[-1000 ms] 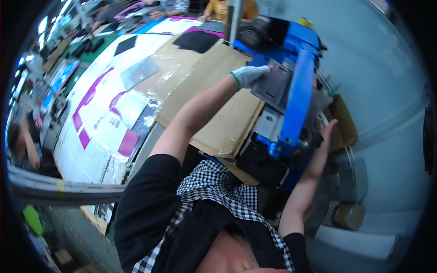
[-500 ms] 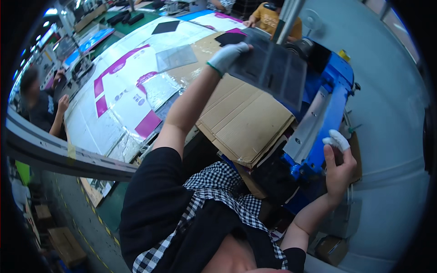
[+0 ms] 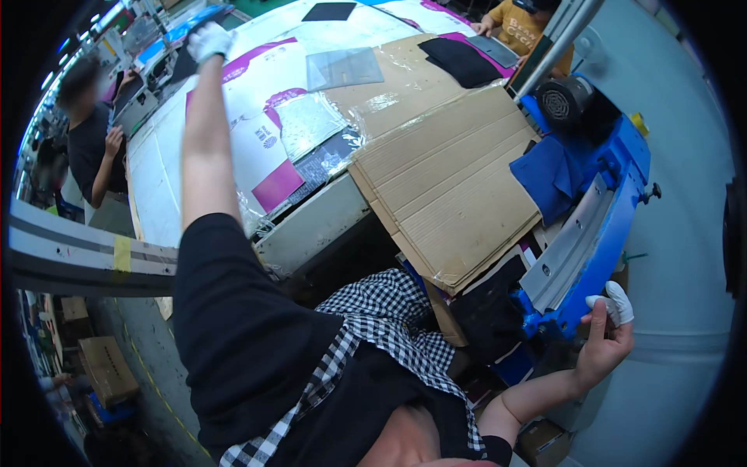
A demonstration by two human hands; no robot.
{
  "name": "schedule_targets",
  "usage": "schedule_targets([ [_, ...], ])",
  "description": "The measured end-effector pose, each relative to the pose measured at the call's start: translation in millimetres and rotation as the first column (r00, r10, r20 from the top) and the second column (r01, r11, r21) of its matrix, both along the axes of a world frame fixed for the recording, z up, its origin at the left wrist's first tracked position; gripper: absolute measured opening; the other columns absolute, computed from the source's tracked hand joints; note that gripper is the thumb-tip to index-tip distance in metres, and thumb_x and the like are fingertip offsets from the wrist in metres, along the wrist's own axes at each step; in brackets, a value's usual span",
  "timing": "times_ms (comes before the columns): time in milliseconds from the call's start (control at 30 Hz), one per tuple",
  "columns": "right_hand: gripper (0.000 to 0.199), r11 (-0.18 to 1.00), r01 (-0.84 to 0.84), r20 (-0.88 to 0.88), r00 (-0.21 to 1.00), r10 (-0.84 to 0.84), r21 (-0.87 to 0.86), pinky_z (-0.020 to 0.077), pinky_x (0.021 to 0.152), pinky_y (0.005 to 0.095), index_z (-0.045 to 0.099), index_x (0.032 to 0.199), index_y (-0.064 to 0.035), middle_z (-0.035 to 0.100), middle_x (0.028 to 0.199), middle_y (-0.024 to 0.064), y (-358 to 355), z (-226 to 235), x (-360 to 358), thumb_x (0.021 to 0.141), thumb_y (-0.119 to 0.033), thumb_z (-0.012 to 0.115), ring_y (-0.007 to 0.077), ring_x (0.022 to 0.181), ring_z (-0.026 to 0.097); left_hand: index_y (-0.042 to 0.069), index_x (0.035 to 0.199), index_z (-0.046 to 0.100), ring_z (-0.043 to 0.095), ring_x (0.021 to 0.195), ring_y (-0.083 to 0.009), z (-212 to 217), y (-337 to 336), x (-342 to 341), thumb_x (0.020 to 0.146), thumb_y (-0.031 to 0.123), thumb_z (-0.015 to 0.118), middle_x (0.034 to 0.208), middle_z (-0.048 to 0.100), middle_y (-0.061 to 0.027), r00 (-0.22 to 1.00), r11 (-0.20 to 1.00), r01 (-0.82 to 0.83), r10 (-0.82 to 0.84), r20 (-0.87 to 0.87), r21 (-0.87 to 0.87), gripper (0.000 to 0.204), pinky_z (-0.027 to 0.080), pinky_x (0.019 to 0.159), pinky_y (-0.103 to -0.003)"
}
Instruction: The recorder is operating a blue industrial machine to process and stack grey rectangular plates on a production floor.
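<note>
My left hand (image 3: 210,43), in a white glove, is stretched far out over the left back part of the table. Motion smears its fingers, so their grip is unclear. Beside it is a dark sheet (image 3: 184,65); whether the hand touches it I cannot tell. My right hand (image 3: 605,342) is raised beside the blue machine (image 3: 603,233), with white covers on some fingers. Those fingers curl toward the thumb, and nothing shows between them. Flat cardboard (image 3: 455,183) lies in front of me, with a blue cloth (image 3: 545,175) at its right edge.
A translucent sheet (image 3: 342,68) and black pieces (image 3: 463,62) lie on the covered table (image 3: 163,171). One co-worker (image 3: 97,140) sits at the left; another (image 3: 521,27) handles a grey sheet at the back. A metal rail (image 3: 85,257) crosses the left side, a pole (image 3: 560,50) the right.
My left hand has swung from above the cardboard far to the left; the dark translucent sheet it held is gone from above the cardboard. My right hand's fingers have drawn nearer the thumb. The view has shifted.
</note>
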State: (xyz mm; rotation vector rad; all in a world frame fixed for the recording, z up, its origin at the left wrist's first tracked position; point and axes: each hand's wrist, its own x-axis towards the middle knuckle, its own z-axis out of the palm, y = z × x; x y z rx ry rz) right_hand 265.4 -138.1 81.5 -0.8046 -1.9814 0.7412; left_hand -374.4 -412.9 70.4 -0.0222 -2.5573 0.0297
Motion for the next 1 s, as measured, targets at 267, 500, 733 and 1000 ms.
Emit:
schedule_targets([
  [267, 0.026, 0.993, 0.119, -0.034, 0.992, -0.118, 0.021, 0.0377, 0.045, 0.0159, 0.059, 0.107, 0.0003, 0.063, 0.073, 0.0058, 3.1, -10.5, 1.3, 0.085, -0.012, 0.06, 0.0065, 0.048, 0.047, -0.001, 0.105, 0.056, 0.058, 0.091, -0.0332, -212.1, 136.7, 72.4, 0.081, 0.031, 0.046, 0.098, 0.059, -0.0221, 0.744, 0.881, 0.277, -0.449, 0.495, 0.383, 0.042, 0.046, 0.081, -0.042],
  [500, 0.025, 0.961, 0.276, -0.045, 0.96, -0.276, 0.005, 0.033, 0.037, 0.0165, 0.059, 0.106, 0.0002, 0.061, 0.068, 0.0036, -0.6, -9.7, 1.1, 0.086, -0.015, 0.059, 0.0037, 0.043, 0.041, -0.002, 0.096, 0.06, 0.059, 0.082, -0.0376, -205.9, 144.2, 31.8, 0.08, 0.029, 0.042, 0.085, 0.061, -0.023, 0.84, 0.803, 0.234, -0.451, 0.302, 0.548, 0.039, 0.047, 0.072, -0.042],
  [733, 0.024, 0.973, 0.208, -0.064, 0.977, -0.202, 0.097, 0.0284, 0.034, 0.0159, 0.06, 0.105, 0.0001, 0.061, 0.068, 0.0028, 1.8, -15.4, 1.6, 0.085, -0.013, 0.059, 0.0031, 0.04, 0.039, -0.001, 0.111, 0.055, 0.056, 0.096, -0.0344, -235.4, 146.5, -8.1, 0.087, 0.037, 0.035, 0.103, 0.058, -0.0216, 0.915, 0.804, -0.117, -0.141, 0.379, 0.583, 0.049, 0.043, 0.082, -0.039],
  [1000, 0.024, 0.971, 0.225, -0.069, 0.973, -0.22, 0.076, 0.0294, 0.035, 0.0164, 0.059, 0.106, 0.0009, 0.06, 0.06, 0.0033, -5.0, -6.6, -4.1, 0.083, -0.008, 0.061, 0.0055, 0.04, 0.043, 0.002, 0.113, 0.051, 0.053, 0.093, -0.0212, -213.6, 220.1, 19.6, 0.087, 0.033, 0.044, 0.108, 0.054, -0.0146, 0.551, 0.095, 0.022, -0.832, 0.068, 0.995, 0.041, 0.042, 0.079, -0.029],
])
